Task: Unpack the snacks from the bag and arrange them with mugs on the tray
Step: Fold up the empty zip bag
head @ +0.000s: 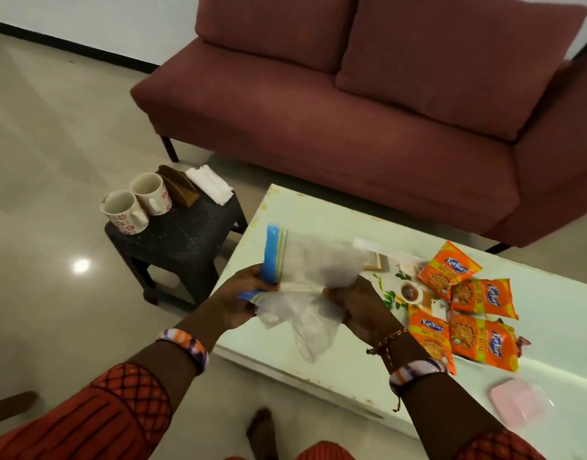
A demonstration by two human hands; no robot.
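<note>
A clear plastic zip bag (313, 263) with a blue seal strip is held over the white table's left end. My left hand (244, 295) grips the bag at its blue strip, and my right hand (358, 310) grips its crumpled right side. The bag looks empty. Several orange snack packets (464, 310) lie on a flower-printed tray (390, 295) to the right of my hands. Two white mugs with red flower prints (137, 202) stand on a small black stool to the left of the table.
The black stool (182, 240) also carries a brown napkin holder (179, 189) and white napkins (210, 184). A maroon sofa (351, 104) stands behind the white table (318, 360). A pink lid-like object (514, 403) lies at the table's near right. A bare foot (262, 429) shows below.
</note>
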